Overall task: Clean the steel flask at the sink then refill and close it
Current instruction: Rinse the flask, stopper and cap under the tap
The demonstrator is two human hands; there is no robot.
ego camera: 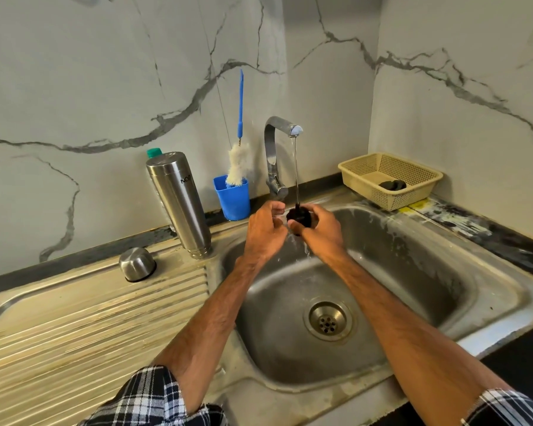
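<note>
1. The flask point(179, 204) stands on the ribbed draining board point(74, 318), left of the basin. It is smooth, rigid steel, likely slippery when wet, so grasp it mid-body.
2. The right hand point(320, 232) grips the black stopper point(299, 215) under the tap point(282, 124).
3. The left hand point(265, 229) curls beside the stopper; whether it touches is unclear.

One wide head-worn view looks forward and down, close over the sink point(412, 256) toward the marble wall point(105, 72).
</note>
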